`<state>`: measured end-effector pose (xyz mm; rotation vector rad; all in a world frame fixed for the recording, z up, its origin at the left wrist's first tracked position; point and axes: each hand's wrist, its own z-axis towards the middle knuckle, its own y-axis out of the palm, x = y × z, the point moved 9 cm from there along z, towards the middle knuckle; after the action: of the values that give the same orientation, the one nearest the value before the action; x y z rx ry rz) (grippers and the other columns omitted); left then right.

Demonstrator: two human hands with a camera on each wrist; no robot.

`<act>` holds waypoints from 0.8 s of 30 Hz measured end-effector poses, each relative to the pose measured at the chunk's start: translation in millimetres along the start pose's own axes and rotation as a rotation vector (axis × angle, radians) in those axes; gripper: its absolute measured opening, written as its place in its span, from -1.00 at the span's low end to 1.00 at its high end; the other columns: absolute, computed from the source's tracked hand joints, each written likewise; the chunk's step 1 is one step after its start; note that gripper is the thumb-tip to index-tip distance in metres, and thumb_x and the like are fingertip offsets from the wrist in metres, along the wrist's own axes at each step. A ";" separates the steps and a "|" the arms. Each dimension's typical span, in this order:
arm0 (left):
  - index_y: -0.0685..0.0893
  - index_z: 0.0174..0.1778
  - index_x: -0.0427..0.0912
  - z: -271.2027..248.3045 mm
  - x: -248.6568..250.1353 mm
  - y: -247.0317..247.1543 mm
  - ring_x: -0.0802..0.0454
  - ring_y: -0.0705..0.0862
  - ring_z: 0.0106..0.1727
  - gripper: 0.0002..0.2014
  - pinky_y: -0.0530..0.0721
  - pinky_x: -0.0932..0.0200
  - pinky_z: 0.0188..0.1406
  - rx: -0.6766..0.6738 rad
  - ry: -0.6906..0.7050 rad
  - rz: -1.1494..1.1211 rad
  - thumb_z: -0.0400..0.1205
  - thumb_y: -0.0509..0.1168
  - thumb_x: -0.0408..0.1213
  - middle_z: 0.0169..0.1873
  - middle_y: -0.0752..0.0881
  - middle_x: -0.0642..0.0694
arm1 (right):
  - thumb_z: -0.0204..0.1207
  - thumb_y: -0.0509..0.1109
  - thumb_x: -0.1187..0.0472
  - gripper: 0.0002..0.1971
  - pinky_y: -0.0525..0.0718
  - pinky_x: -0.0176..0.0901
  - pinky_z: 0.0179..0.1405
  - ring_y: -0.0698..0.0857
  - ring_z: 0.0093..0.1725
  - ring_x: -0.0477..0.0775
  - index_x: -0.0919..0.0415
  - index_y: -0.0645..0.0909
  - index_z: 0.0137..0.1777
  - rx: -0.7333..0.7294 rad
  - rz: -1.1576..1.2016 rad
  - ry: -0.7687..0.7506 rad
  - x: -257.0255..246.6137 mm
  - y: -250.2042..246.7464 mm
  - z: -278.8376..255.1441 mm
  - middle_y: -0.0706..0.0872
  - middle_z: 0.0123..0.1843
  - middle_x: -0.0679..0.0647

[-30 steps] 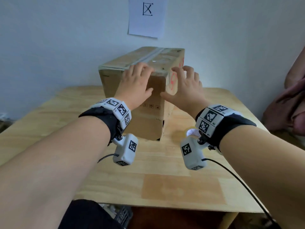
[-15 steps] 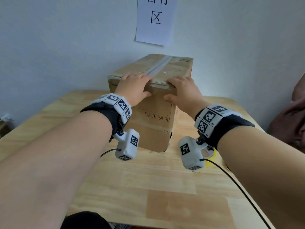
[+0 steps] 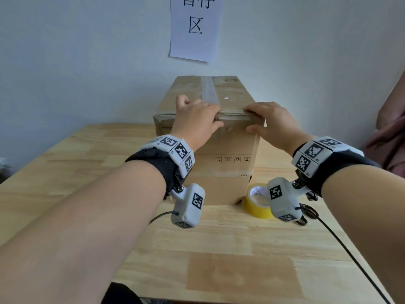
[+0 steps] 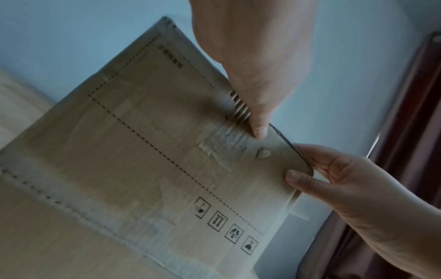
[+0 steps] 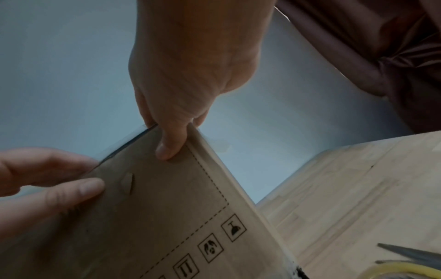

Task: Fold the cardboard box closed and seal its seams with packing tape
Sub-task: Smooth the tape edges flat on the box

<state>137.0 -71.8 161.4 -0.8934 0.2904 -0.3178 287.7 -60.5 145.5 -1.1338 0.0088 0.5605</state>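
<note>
The brown cardboard box [image 3: 228, 150] stands closed on the wooden table [image 3: 219, 249], its printed end face toward me. A clear tape strip [image 3: 209, 91] runs along the top seam. My left hand [image 3: 203, 121] grips the near top edge, fingers curled over the top and thumb [image 4: 260, 130] on the front face. My right hand [image 3: 263, 119] pinches the same edge near the right corner, thumb [image 5: 169, 147] on the front. A yellow tape roll [image 3: 257, 205] lies by the box's right front corner, partly behind my right wrist camera.
Scissors [image 3: 306, 212] lie on the table just right of the tape roll. A paper sign [image 3: 196, 27] hangs on the wall right behind the box. Reddish-brown fabric [image 3: 392, 132] hangs at the right edge.
The box has turned from corner-on to end face toward me. Both hands moved from its side faces up to the near top edge. The tape roll and scissors have come into view.
</note>
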 end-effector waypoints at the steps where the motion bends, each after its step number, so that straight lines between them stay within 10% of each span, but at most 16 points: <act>1: 0.65 0.19 0.03 -1.6 0.9 -0.8 0.03 0.59 0.11 -0.68 0.12 0.03 0.12 -0.002 0.000 -0.019 0.63 0.22 0.10 0.00 0.74 0.11 | 0.50 0.46 0.21 -0.52 0.37 -0.11 0.28 0.48 0.32 0.17 0.17 0.52 0.42 0.001 -0.025 0.001 0.1 -0.9 -1.2 0.64 0.32 0.09; 9: 0.57 0.35 -0.04 -27.1 -62.6 -15.2 -0.07 0.54 0.35 -0.57 0.29 -0.10 0.43 -0.089 -0.107 -0.073 0.61 0.28 0.07 0.34 0.61 -0.01 | 0.59 0.30 0.02 -0.50 0.38 0.02 0.42 0.47 0.41 0.16 0.13 0.42 0.50 0.039 -0.233 -0.126 -66.5 9.9 2.0 0.53 0.44 0.08; 13: 0.58 0.36 -0.13 -40.9 -96.8 -12.4 -0.14 0.59 0.25 -0.60 0.49 0.04 0.17 -0.162 -0.172 -0.201 0.61 0.35 -0.12 0.25 0.64 -0.11 | 0.63 0.28 0.03 -0.51 0.35 -0.01 0.43 0.49 0.42 0.13 0.10 0.37 0.53 0.041 -0.228 -0.201 -112.7 23.7 13.9 0.52 0.45 0.06; 24: 0.65 0.17 -0.21 -51.6 -124.6 -6.8 -0.02 0.61 0.30 -0.76 0.50 0.06 0.37 -0.084 -0.259 -0.602 0.58 0.38 -0.38 0.16 0.72 -0.10 | 0.64 0.18 0.26 -0.79 0.40 -0.07 0.14 0.64 -0.01 0.21 0.16 0.58 0.19 0.044 -0.309 -0.241 -160.1 43.6 43.8 0.65 0.11 0.10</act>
<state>2.6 -64.2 150.4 -1.0825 -0.2167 -0.7410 119.1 -76.8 173.0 -0.9954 -0.3556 0.4144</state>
